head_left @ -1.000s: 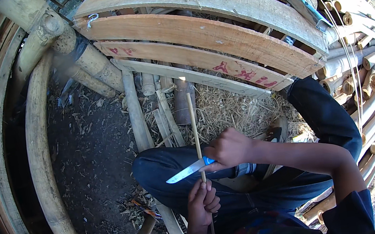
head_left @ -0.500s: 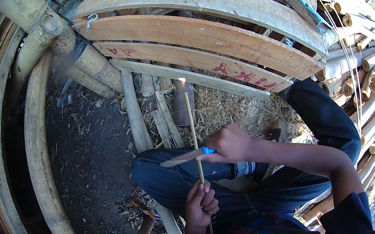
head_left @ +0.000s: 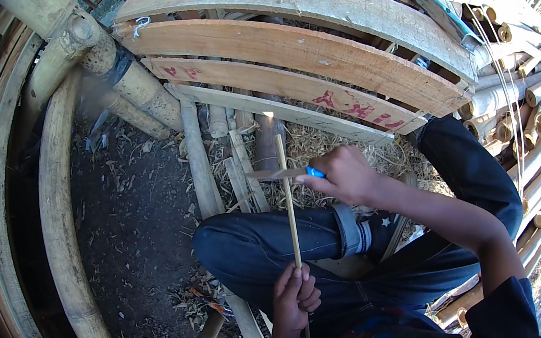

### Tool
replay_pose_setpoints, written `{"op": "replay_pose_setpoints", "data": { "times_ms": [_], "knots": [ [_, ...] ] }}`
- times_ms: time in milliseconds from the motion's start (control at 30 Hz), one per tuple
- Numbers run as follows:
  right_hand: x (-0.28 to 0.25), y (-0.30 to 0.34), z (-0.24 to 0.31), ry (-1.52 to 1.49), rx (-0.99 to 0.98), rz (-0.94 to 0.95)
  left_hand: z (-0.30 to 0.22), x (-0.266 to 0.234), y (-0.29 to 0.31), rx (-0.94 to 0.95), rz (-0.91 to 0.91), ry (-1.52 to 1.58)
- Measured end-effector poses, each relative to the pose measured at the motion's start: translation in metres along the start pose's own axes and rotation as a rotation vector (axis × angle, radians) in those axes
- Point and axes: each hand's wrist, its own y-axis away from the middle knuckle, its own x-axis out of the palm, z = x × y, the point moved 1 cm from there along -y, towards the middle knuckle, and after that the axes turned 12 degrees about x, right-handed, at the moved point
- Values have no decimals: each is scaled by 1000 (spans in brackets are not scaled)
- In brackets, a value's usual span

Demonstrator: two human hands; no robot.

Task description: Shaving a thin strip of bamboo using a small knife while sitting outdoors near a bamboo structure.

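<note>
A thin bamboo strip (head_left: 293,224) stands nearly upright in the picture, over my bent leg. My left hand (head_left: 295,293) is closed round its lower part, fingers and thumb pinching it. Above that, my right hand (head_left: 344,174) grips the blue handle of a knife (head_left: 273,174). The blade points left and crosses the strip toward its far end; its tip is slightly blurred. The strip's lower end runs below my left hand toward my lap.
A slatted wooden crate or bench (head_left: 293,34) stands ahead, with a saw (head_left: 438,10) on its right. Bamboo poles (head_left: 535,132) are stacked at right. A thick bamboo pole (head_left: 62,233) curves along the left. Shavings (head_left: 322,144) and dark soil (head_left: 131,209) cover the ground.
My right hand and the knife have moved away from me along the strip, toward its far end. My left hand keeps its hold at about the same place.
</note>
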Motion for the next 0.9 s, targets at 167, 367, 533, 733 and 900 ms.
{"op": "replay_pose_setpoints", "data": {
  "times_ms": [167,367,533,733,900],
  "knots": [
    [11,16,8,-87,-246,139,-4,2,1,-51,4,70],
    [14,34,28,-57,-407,175,-3,-10,-1,-55,131,258],
    [3,-1,10,-242,17,115,-5,-5,-1,-29,113,185],
    [0,14,30,43,-355,97,-2,-4,2,-61,68,139],
    [-7,-13,18,-53,-27,51,1,1,2,-51,45,43]
  ]
}}
